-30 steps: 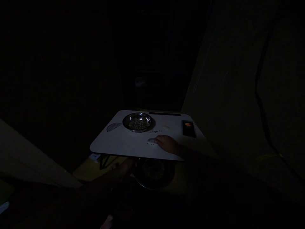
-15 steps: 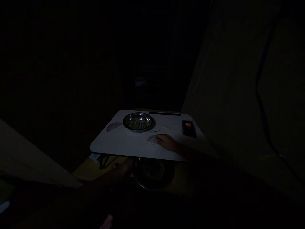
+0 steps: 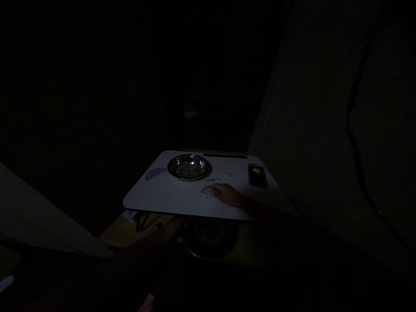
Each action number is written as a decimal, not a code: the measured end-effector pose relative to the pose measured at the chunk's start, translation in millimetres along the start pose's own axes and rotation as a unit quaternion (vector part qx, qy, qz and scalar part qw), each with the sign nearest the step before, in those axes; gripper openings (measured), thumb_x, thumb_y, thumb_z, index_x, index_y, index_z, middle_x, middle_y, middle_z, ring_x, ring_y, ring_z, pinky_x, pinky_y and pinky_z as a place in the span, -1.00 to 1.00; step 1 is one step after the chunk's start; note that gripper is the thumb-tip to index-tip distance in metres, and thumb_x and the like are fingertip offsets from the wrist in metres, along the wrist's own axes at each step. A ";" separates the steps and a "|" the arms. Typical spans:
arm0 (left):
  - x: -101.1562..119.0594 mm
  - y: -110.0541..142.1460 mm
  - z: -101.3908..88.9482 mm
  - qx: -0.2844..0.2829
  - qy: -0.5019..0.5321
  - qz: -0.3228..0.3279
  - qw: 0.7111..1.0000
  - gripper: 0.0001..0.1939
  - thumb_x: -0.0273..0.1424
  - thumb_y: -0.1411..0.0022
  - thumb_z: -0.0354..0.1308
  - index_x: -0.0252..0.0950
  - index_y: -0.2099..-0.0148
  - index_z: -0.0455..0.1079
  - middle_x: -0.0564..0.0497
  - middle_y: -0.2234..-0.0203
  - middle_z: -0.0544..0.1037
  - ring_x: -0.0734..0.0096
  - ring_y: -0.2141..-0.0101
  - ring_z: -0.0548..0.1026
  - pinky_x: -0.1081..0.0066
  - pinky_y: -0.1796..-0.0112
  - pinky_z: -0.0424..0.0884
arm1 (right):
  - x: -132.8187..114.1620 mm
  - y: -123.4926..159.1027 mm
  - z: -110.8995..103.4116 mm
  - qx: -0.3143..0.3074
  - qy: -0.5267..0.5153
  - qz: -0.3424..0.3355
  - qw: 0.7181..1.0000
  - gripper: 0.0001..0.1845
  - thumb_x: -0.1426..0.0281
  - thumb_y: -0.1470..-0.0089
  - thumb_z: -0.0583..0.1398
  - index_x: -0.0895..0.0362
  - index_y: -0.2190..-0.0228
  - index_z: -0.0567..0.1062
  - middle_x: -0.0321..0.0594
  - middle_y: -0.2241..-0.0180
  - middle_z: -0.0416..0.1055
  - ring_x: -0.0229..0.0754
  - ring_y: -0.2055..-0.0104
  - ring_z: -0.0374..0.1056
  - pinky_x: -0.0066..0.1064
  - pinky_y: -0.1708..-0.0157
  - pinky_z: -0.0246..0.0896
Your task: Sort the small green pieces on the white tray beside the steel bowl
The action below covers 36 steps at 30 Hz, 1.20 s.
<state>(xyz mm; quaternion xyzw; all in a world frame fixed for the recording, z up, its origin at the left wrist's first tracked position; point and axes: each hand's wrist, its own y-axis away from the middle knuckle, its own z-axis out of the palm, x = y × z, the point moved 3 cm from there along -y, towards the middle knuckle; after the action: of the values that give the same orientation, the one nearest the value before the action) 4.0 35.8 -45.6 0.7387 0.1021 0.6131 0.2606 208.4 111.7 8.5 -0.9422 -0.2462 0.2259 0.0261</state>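
Observation:
The scene is very dark. My right hand (image 3: 229, 194) rests on a small white table (image 3: 169, 195), fingers curled together over a few tiny dark seeds (image 3: 208, 193) scattered on the top. A steel bowl (image 3: 188, 167) with greenish grains stands at the table's far side. My left hand (image 3: 169, 227) is low under the table's front edge, at the rim of a larger steel bowl (image 3: 211, 240) of grains; its fingers are lost in shadow.
A dark phone (image 3: 258, 175) lies on the table's right side. A slot (image 3: 225, 155) runs along the far edge. A faint round mark (image 3: 155, 173) shows at the table's left. A pale wall (image 3: 325, 130) rises to the right.
My right hand has slid a little away from me across the tabletop, among the loose seeds. My left hand stays by the lower bowl.

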 end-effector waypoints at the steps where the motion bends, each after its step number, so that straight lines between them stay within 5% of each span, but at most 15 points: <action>1: 0.4 0.6 0.1 0.000 0.002 -0.004 1.000 -0.94 -0.44 0.14 -0.06 -0.31 0.50 0.19 0.11 0.76 0.25 0.52 0.71 0.22 0.53 0.67 0.09 | 0.5 0.1 0.2 0.000 0.000 -0.002 1.000 -0.73 0.29 -0.02 -0.10 0.13 0.48 0.32 -0.28 0.51 0.31 -0.30 0.47 0.19 -0.50 0.49 -0.02; 15: -9.0 -11.9 -2.5 0.017 -0.007 -0.019 1.000 -0.94 -0.44 0.12 -0.06 -0.31 0.53 0.21 0.09 0.76 0.29 0.48 0.69 0.26 0.50 0.64 0.11 | -0.2 -0.2 -0.2 0.006 0.014 -0.010 1.000 -0.76 0.32 -0.01 -0.07 0.15 0.51 0.31 -0.30 0.55 0.29 -0.33 0.51 0.18 -0.53 0.55 -0.05; 21: -2.3 -1.0 -0.6 -0.006 0.000 -0.014 1.000 -0.81 -0.29 0.05 -0.08 -0.30 0.52 0.21 0.07 0.76 0.30 0.48 0.70 0.25 0.50 0.65 0.12 | -1.8 1.6 -1.2 0.008 0.003 -0.010 1.000 -0.76 0.32 -0.02 -0.08 0.14 0.47 0.32 -0.28 0.50 0.32 -0.32 0.47 0.19 -0.52 0.50 -0.02; 36: 1.2 6.9 1.5 0.027 0.025 -0.014 0.999 -0.90 -0.48 0.17 -0.06 -0.30 0.48 0.20 0.10 0.75 0.28 0.49 0.69 0.26 0.53 0.65 0.10 | -5.5 5.4 -1.7 0.000 -0.004 -0.022 1.000 -0.76 0.31 -0.02 -0.07 0.13 0.44 0.34 -0.28 0.49 0.33 -0.31 0.46 0.20 -0.51 0.48 -0.01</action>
<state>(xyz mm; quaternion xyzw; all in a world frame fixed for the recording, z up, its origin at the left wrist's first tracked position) 4.6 30.1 -41.2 0.7285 0.1356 0.6247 0.2463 207.4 104.5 11.4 -0.9356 -0.2672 0.2288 0.0304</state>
